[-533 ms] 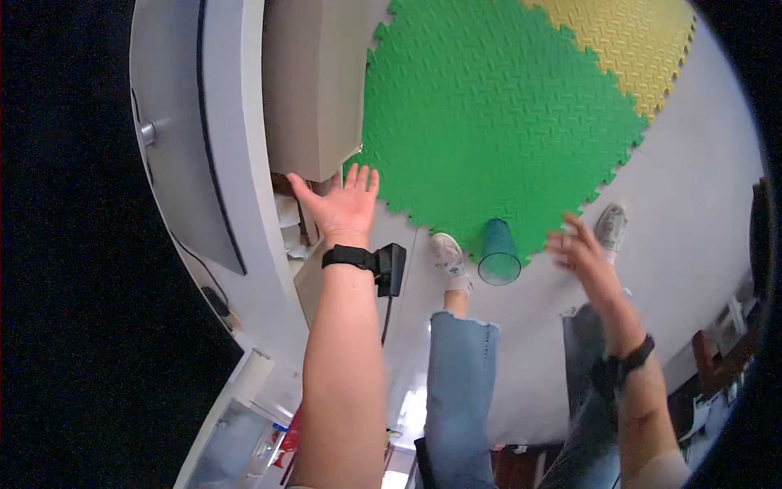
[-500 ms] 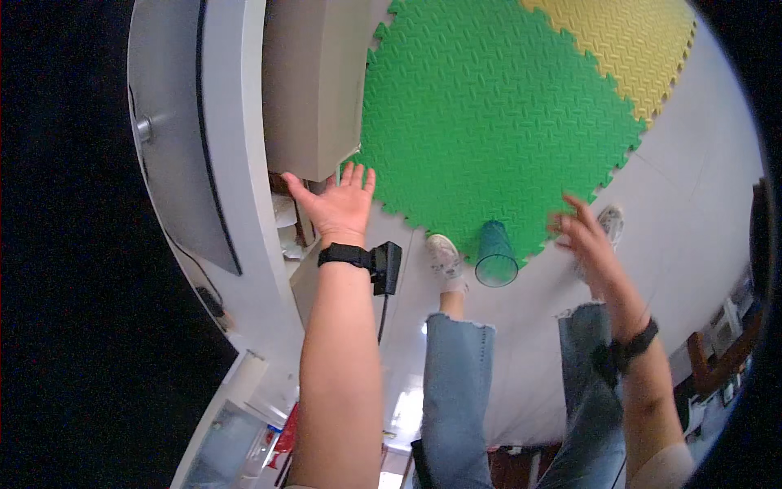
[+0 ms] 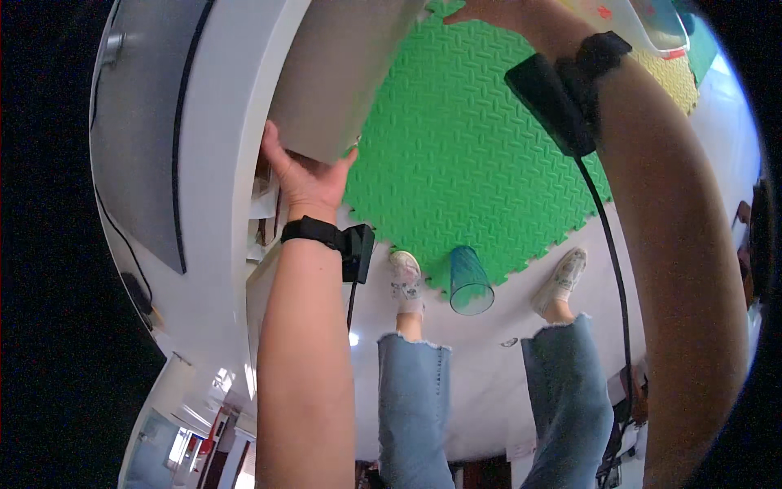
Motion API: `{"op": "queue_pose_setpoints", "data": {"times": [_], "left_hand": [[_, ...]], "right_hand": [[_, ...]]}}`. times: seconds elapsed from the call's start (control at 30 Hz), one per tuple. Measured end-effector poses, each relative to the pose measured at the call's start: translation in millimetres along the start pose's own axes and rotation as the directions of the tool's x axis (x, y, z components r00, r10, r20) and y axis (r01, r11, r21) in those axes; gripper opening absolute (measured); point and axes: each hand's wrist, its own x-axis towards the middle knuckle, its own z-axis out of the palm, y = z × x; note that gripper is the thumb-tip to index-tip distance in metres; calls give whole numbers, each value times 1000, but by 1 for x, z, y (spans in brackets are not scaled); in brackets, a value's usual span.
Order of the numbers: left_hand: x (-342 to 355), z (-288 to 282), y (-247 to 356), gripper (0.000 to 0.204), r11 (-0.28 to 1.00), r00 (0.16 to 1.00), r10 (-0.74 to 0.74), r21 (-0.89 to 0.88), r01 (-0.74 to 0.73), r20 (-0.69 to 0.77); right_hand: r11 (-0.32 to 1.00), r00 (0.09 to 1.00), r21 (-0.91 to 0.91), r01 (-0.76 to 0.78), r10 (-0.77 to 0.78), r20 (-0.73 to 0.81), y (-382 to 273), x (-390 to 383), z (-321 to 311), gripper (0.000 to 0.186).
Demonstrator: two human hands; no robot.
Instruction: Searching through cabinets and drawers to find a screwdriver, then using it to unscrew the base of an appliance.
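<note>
My left hand [image 3: 314, 183] is closed around the near end of a large beige box-like piece [image 3: 346, 73] with flat sides. The thumb lies along its left side, and the other fingers are mostly hidden under and behind it. At the top of the view, my right hand [image 3: 501, 10] is partly cut off by the edge. Its visible fingers stretch left toward the far end of the beige piece, and I cannot see contact. Each wrist wears a black strap with a small black device and a cable.
A white furniture edge [image 3: 236, 106] runs along the left, beside a grey panel [image 3: 151, 122]. Green foam mat [image 3: 481, 147] covers the floor ahead. A blue-green see-through tumbler [image 3: 471, 281] lies between my feet. At the upper right stands a clear plastic bin [image 3: 652, 37].
My left hand has gone from spread fingers to gripping the near end of the beige piece. My right hand has swung up and forward from beside my right foot.
</note>
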Motion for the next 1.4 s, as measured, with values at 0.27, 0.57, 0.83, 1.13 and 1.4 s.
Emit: {"op": "queue_pose_setpoints", "data": {"times": [0.27, 0.57, 0.83, 1.13, 1.4], "left_hand": [[1, -13, -7, 82, 1000, 997, 13, 3, -13, 72], [-48, -29, -46, 71, 994, 998, -55, 92, 54, 15], [-103, -38, -118, 65, 909, 942, -310, 331, 254, 130], [-68, -11, -176, 51, 797, 903, -401, 544, 261, 154], [-39, 4, -150, 66, 730, 848, -498, 616, 296, 183]], "right_hand": [[999, 999, 43, -18, 17, 28, 28, 10, 1, 120], [982, 989, 169, 81, -58, -137, 71, -62, -38, 78], [904, 925, 383, 189, -33, -379, 168, -211, -124, 66], [802, 812, 510, 310, 56, -581, 236, -281, -170, 73], [898, 844, 436, 59, 188, -503, 237, -284, -190, 64]]}}
